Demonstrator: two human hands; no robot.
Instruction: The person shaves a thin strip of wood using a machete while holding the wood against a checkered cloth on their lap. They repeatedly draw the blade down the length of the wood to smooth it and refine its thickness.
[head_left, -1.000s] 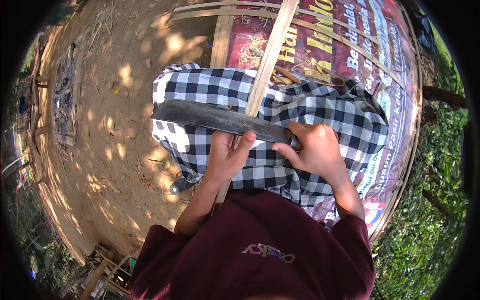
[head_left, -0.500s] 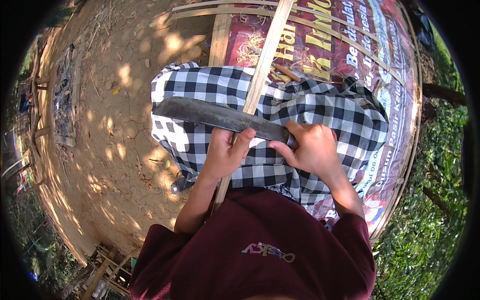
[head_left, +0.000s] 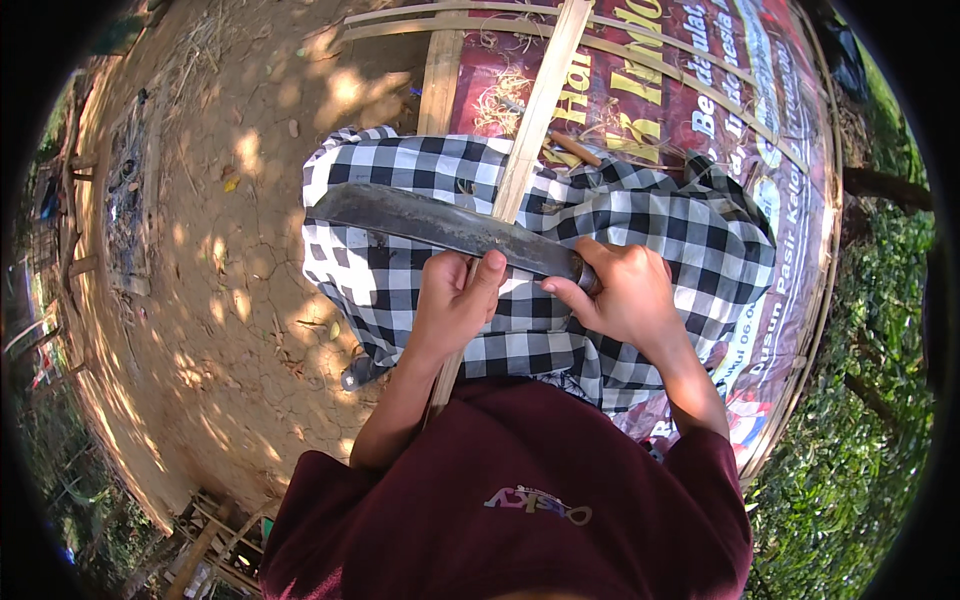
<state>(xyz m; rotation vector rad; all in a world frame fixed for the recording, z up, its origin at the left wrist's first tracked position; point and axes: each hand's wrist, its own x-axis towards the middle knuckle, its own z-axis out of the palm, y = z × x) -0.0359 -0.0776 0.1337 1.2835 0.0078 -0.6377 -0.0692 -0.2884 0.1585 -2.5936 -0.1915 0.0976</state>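
Fingers [head_left: 620,262] gripping machete [head_left: 445,225], tip [head_left: 324,207] pointing left, blade [head_left: 400,214] crosswise over wooden strip [head_left: 537,115]

Machete [head_left: 420,220] across wooden strip [head_left: 541,115], over cloth [head_left: 660,215]; left hand [head_left: 452,305] around strip, right hand [head_left: 636,298] on handle [head_left: 587,278]; banner [head_left: 685,135] beyond cloth.

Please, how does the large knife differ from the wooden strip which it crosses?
The knife is dark grey; the wooden strip is pale. The knife points leftward, while the wooden strip runs forward. The wooden strip looks longer than the knife. Both are long and narrow.
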